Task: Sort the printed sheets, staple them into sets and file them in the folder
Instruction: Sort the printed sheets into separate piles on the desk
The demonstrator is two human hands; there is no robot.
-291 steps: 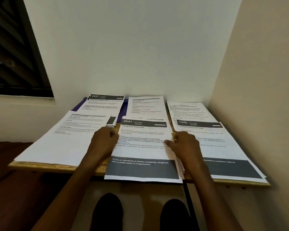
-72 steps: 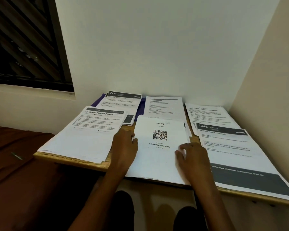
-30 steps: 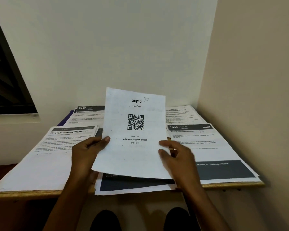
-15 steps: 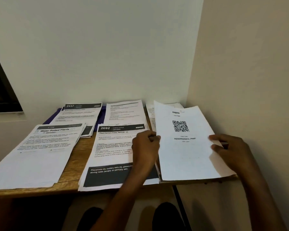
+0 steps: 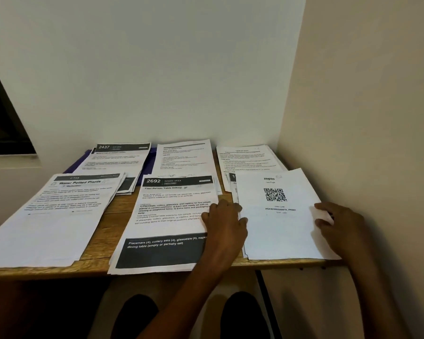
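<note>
A white sheet with a QR code [image 5: 279,216] lies on top of the front right pile [image 5: 231,184], close to the side wall. My left hand [image 5: 224,225] holds its left edge with curled fingers, and my right hand [image 5: 338,223] holds its right edge. To the left of my left hand sits the "2692" pile [image 5: 167,216]. The "Water Potted Plants" pile [image 5: 59,211] is at the front left. Behind them are the "2437" pile [image 5: 123,157], a middle pile [image 5: 184,157] and a right pile [image 5: 247,157]. A purple folder [image 5: 153,162] shows under the "2437" pile. No stapler is in view.
The piles cover a small wooden table [image 5: 103,226] set into a corner. The beige side wall [image 5: 353,118] stands right against its right edge and a white wall is behind. A dark window [image 5: 3,123] is at the left. My knees are under the front edge.
Both hands lifted the QR-code sheet off the middle pile, uncovering the "2692" page. They carried it to the right and laid it on the front right pile.
</note>
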